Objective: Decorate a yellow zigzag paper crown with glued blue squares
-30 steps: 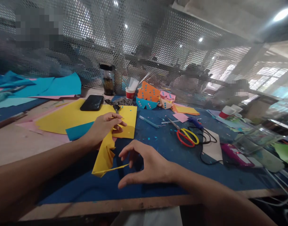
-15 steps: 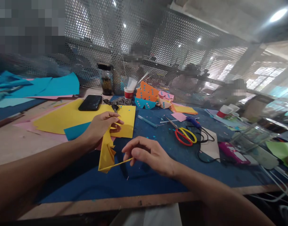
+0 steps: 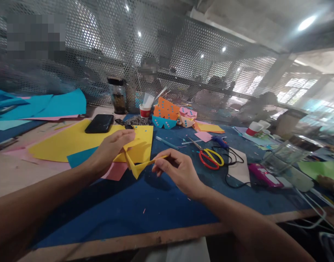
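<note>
Between my hands is a folded piece of yellow paper [image 3: 138, 169], tilted, with one corner pointing down just above the blue mat. My left hand [image 3: 112, 147] grips its upper left part; the fingertips are partly hidden. My right hand [image 3: 180, 169] pinches the thin yellow edge that sticks out to the right. Behind the left hand lie large yellow sheets [image 3: 60, 140], a blue piece of paper [image 3: 81, 157] and a pink piece of paper [image 3: 116, 171]. Scissors [image 3: 210, 159] with red and yellow handles rest to the right of my right hand.
A black phone [image 3: 99, 123], a dark-lidded jar [image 3: 118, 96], a paper cup [image 3: 145, 111] and dotted orange paper shapes [image 3: 167, 108] stand farther back. Rightward are a glue gun [image 3: 220, 142], a magenta device [image 3: 265, 175], a glass jar [image 3: 289, 154] and another person's hand [image 3: 329, 183].
The folded yellow paper has risen and turned, its lower end swinging right. My right hand has moved up with the thin edge. The left hand's fingers have straightened. The view has shifted slightly.
</note>
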`<state>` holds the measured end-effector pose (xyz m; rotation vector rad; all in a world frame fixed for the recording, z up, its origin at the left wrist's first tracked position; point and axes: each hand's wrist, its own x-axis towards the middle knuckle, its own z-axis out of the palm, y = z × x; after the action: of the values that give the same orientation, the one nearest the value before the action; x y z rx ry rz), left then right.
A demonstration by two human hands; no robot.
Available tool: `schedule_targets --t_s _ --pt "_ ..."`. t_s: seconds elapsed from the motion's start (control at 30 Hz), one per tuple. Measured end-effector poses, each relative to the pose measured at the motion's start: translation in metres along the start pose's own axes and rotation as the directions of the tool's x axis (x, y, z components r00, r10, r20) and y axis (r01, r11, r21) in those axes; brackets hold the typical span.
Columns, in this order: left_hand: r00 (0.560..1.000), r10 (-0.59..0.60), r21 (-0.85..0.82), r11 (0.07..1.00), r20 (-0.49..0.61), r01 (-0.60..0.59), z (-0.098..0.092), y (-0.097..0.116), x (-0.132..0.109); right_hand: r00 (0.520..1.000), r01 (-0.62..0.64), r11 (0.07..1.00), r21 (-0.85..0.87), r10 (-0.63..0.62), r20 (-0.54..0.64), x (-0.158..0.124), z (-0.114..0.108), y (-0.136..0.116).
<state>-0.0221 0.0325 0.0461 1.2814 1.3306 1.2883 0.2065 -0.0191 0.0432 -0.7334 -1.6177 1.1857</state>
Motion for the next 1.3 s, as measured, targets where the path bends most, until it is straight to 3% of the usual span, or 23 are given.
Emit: schedule_targets --t_s 0.13,0.23,0.3,0.57,0.77,0.97,1.13,1.3 --pt "0.962 0.266 0.205 0.940 0.051 -0.271 -0.002 0.004 -0.009 0.997 -0.002 1.000 -0.013 0.001 -0.071 0.008 -0.008 0.006" --pt "0.858 0.467 0.277 0.813 0.213 -0.512 -0.001 0.006 -0.023 0.996 0.005 0.999 -0.052 -0.010 -0.091 0.010 -0.010 0.009" --pt "0.794 0.539 0.293 0.740 0.281 -0.606 0.001 0.006 -0.033 0.997 0.006 0.997 -0.071 -0.012 -0.079 0.010 -0.010 0.010" --pt "0.650 0.661 0.333 0.558 0.375 -0.760 0.004 0.004 -0.048 0.996 0.006 0.996 -0.092 -0.014 -0.084 0.010 -0.009 0.005" --pt "0.577 0.723 0.396 0.437 0.379 -0.808 0.005 0.005 -0.044 0.996 0.015 0.999 -0.040 -0.018 -0.083 0.010 -0.011 0.004" --pt "0.551 0.741 0.420 0.392 0.384 -0.819 0.006 0.003 -0.042 0.991 -0.011 0.998 -0.060 0.003 -0.133 0.011 -0.012 0.007" --pt "0.595 0.697 0.406 0.446 0.401 -0.797 0.009 -0.005 -0.044 0.995 -0.021 0.994 -0.109 0.010 -0.097 0.010 -0.010 0.008" --pt "0.592 0.692 0.384 0.458 0.412 -0.802 0.011 -0.009 -0.045 0.996 -0.042 0.989 -0.145 0.030 -0.082 0.010 -0.008 0.007"
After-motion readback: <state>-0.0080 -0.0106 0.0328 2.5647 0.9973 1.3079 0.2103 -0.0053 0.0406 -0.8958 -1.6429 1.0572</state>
